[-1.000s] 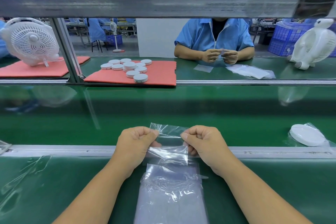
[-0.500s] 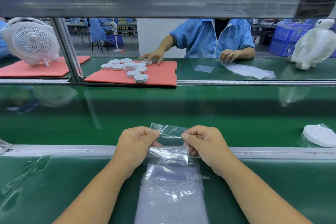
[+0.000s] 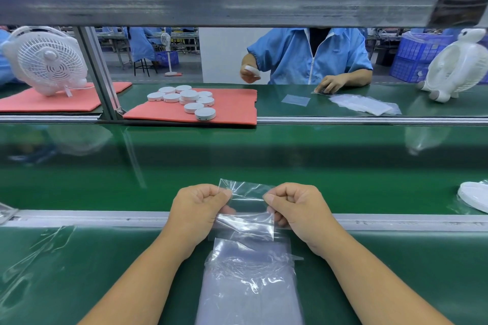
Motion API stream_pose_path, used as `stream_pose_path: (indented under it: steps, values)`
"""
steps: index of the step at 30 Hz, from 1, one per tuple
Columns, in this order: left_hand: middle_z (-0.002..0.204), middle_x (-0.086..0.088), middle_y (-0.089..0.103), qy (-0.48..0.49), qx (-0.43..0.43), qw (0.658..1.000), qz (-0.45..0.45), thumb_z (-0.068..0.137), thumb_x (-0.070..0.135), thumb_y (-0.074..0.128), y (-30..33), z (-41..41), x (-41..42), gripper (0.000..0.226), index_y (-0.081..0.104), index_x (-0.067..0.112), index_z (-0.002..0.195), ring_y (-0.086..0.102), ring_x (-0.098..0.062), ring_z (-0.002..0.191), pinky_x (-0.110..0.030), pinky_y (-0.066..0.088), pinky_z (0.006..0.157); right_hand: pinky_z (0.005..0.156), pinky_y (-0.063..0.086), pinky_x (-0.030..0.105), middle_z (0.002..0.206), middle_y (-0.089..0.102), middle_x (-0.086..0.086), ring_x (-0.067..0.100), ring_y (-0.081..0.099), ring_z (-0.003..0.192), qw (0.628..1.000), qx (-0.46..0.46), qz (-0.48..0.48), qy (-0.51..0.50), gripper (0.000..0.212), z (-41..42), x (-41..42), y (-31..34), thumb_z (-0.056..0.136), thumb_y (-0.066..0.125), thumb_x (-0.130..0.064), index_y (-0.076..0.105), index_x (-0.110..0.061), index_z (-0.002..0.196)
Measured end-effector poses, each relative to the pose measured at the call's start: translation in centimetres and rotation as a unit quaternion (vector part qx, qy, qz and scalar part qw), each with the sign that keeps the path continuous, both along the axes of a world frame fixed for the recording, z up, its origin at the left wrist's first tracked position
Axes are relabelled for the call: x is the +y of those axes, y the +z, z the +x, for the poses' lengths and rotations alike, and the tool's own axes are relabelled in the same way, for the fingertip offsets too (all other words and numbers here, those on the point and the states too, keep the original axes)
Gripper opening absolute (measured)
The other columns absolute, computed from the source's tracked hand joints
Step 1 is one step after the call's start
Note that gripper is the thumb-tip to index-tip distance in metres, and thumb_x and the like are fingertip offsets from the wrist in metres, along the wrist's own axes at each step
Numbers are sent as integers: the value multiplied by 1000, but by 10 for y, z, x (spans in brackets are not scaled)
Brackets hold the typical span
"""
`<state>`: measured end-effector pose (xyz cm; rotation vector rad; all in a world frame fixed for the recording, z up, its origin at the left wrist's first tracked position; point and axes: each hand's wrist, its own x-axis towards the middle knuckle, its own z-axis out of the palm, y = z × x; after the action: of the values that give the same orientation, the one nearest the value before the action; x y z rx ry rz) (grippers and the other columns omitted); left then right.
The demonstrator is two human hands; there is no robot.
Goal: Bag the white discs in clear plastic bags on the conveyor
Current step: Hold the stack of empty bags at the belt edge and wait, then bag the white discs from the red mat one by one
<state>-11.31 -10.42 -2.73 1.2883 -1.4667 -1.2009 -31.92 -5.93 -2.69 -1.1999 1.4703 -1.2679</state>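
Observation:
A small clear plastic bag (image 3: 247,208) is held up between both hands over the near edge of the green conveyor belt (image 3: 237,161). My left hand (image 3: 199,207) pinches its left edge and my right hand (image 3: 295,206) pinches its right edge. Under my wrists lies a stack of clear bags (image 3: 250,280) on the green worktop. A bagged white disc (image 3: 474,196) rides the belt at the right edge, partly cut off. Several white discs (image 3: 186,100) sit on a red mat (image 3: 232,111) across the belt.
A person in a blue jacket (image 3: 311,58) sits opposite, with a disc in one raised hand and a pile of bags (image 3: 364,104) beside them. White fans (image 3: 46,60) (image 3: 454,66) stand at far left and right. A metal rail (image 3: 105,219) edges the belt; a beam (image 3: 211,0) crosses overhead.
The bagged disc has travelled right along the belt and is now partly out of view. The person opposite reached to the discs and lifted one. My hands stay on the bag.

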Motion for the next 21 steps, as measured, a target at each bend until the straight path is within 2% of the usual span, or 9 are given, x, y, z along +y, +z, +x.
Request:
stream_pose_path:
  steps: [4, 8, 12, 14, 16, 18, 20, 21]
  values:
    - [74, -1, 80, 4, -6, 1000, -5, 95, 31, 74, 1, -1, 0, 18, 80, 34, 78, 72, -9, 62, -30, 57, 71, 54, 51, 21, 65, 68, 7, 8, 58, 52, 1000, 3, -1, 1, 19, -1, 1, 1, 93, 72, -11, 76, -16, 75]
    - [75, -5, 80, -3, 8, 1000, 18, 95, 28, 75, 4, -1, -4, 20, 80, 28, 76, 68, -14, 55, -32, 59, 64, 55, 52, 22, 65, 69, 6, 8, 59, 52, 1000, -3, 7, -1, 17, 1, 1, 2, 93, 71, -12, 76, -14, 77]
    - [69, 5, 78, 6, -57, 998, -5, 96, 31, 73, 13, 8, -26, 26, 78, 24, 72, 48, -8, 45, -22, 46, 47, 47, 51, 24, 70, 73, 4, 9, 60, 49, 998, 23, 52, 12, 13, 2, -17, 7, 93, 72, -20, 77, -17, 81]
    - [67, 7, 77, 13, -80, 997, -7, 97, 31, 71, 11, 17, -37, 25, 77, 21, 76, 52, -11, 45, -22, 44, 44, 45, 49, 25, 72, 75, 3, 10, 63, 52, 996, 59, 66, 22, 15, 4, -33, 8, 93, 73, -24, 77, -21, 78]
    - [69, 8, 78, 30, -90, 996, -8, 98, 31, 70, 4, 27, -44, 23, 76, 22, 78, 60, -9, 48, -28, 50, 51, 49, 52, 26, 74, 76, 1, 11, 66, 56, 993, 105, 58, 20, 20, 10, -56, 8, 93, 71, -27, 77, -23, 74]
    - [69, 9, 78, 50, -78, 995, -21, 97, 32, 70, 0, 32, -49, 23, 76, 23, 78, 53, -3, 42, -28, 46, 56, 61, 57, 32, 73, 75, -2, 15, 69, 64, 977, 211, 40, -9, 24, 13, -87, 6, 94, 68, -35, 76, -22, 75]
    - [68, 10, 77, 55, -71, 996, -26, 97, 33, 70, -1, 32, -53, 23, 76, 23, 78, 52, -1, 40, -24, 44, 55, 75, 58, 36, 77, 73, -3, 20, 70, 77, 951, 309, 19, -25, 22, 17, -129, 3, 94, 67, -38, 76, -21, 85]
    - [67, 10, 77, 56, -68, 996, -26, 97, 32, 70, -1, 30, -54, 23, 75, 22, 77, 55, 0, 42, -23, 44, 53, 79, 59, 38, 84, 74, -2, 22, 71, 82, 955, 295, 14, -32, 18, 22, -152, 3, 95, 68, -35, 76, -18, 95]
